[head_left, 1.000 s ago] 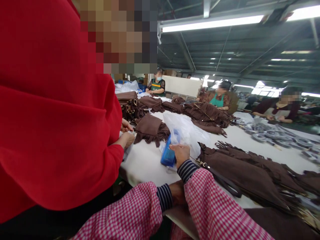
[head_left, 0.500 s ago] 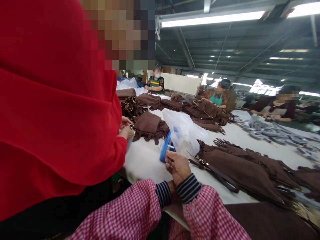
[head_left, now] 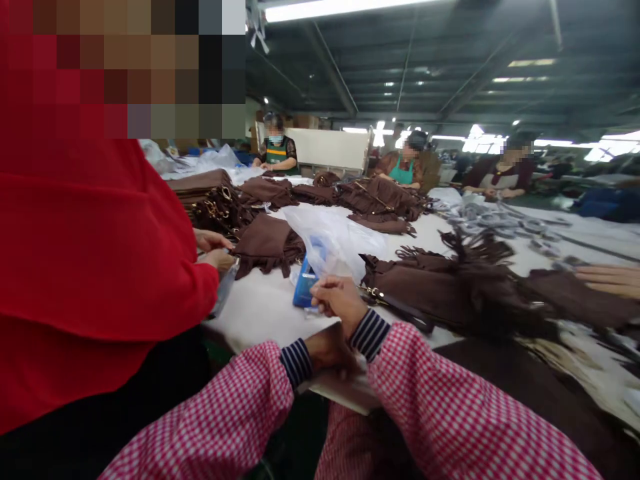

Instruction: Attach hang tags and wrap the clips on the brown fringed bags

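Fingers (head_left: pixel 323 291) of the right hand (head_left: pixel 346 304) are drawn narrow in a pinch in the head view, in front of a blue container (head_left: pixel 303 288); whether something small is between them, I cannot tell. The container lies on the white surface (head_left: pixel 267 300), partly under a clear plastic bag (head_left: pixel 330 237). Near the surface's near edge, the left hand (head_left: pixel 325 348) is partly hidden behind the right wrist, so its grip cannot be told; dark brown material (head_left: pixel 329 329) shows beside it. Fringed brown bags (head_left: pixel 425 287) lie to the right, with another brown bag (head_left: pixel 265 241) at far left, near a person in red (head_left: pixel 100 267).
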Action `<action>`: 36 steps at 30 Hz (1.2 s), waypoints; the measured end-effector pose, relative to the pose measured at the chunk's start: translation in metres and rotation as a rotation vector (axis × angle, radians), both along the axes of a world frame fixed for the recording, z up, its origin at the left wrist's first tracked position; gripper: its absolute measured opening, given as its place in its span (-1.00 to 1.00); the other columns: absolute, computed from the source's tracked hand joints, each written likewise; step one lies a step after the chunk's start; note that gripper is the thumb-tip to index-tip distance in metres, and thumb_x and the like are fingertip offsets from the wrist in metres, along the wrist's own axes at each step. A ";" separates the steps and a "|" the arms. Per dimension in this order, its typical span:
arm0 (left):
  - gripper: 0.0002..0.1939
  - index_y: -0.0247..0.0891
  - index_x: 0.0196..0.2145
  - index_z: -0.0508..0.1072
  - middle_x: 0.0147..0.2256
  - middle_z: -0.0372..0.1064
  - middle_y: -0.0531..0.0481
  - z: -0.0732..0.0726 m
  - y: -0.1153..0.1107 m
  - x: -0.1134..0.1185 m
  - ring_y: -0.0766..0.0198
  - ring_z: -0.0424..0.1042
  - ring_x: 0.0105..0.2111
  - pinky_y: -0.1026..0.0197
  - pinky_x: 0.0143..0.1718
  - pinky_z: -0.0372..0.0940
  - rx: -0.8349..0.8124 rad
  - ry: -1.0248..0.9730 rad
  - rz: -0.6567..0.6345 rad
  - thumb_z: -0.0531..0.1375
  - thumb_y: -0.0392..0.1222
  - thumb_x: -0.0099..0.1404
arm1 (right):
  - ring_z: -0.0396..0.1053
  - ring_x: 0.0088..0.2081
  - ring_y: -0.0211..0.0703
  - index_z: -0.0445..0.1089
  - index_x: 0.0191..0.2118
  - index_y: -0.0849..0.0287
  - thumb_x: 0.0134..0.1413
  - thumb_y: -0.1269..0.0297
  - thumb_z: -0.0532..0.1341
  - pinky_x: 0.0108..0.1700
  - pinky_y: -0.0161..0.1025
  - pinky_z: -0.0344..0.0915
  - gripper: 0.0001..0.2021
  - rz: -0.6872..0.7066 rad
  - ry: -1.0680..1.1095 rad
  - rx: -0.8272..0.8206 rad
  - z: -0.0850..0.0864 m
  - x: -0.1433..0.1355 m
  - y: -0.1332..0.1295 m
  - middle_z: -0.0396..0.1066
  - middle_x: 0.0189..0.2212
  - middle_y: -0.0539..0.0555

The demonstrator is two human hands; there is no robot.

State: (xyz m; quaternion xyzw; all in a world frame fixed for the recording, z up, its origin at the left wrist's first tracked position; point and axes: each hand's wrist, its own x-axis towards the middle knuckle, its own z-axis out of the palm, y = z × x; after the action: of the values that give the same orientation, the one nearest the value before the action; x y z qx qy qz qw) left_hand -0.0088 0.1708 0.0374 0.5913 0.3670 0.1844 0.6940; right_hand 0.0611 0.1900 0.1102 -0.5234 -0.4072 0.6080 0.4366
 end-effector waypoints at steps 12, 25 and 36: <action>-0.80 -0.38 -0.47 0.46 -0.62 0.43 0.00 0.025 -0.036 -0.010 0.46 0.23 -0.75 0.41 -0.73 0.07 -0.168 0.064 0.069 0.33 -0.20 -0.04 | 0.09 -0.68 -0.49 0.31 -0.49 0.24 -0.08 0.05 0.42 -0.68 -0.49 -0.07 -0.62 -0.065 0.145 -0.174 -0.040 0.113 -0.149 0.33 -0.60 -0.06; -0.76 -0.38 -0.40 0.45 -0.59 0.41 0.03 0.035 -0.068 -0.010 0.47 0.23 -0.74 0.42 -0.70 0.05 -0.050 0.123 0.131 0.29 -0.10 0.15 | 0.07 -0.72 -0.47 0.32 -0.50 0.22 -0.10 -0.13 0.37 -0.70 -0.46 -0.08 -0.54 -0.172 0.147 -0.285 -0.069 0.081 -0.152 0.31 -0.66 -0.07; -0.78 -0.38 -0.40 0.45 -0.57 0.44 0.01 0.035 -0.075 -0.012 0.50 0.24 -0.72 0.44 -0.69 0.03 -0.143 0.025 0.210 0.32 -0.14 0.14 | 0.05 -0.71 -0.49 0.31 -0.47 0.22 -0.10 -0.03 0.43 -0.70 -0.48 -0.09 -0.58 -0.161 0.291 -0.254 -0.076 0.082 -0.156 0.29 -0.66 -0.11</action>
State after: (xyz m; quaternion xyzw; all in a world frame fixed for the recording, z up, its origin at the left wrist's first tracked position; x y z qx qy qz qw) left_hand -0.0209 0.0955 0.0723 0.5009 0.4476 0.2220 0.7067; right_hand 0.1429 0.0339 0.0341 -0.5117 -0.2170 0.6867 0.4685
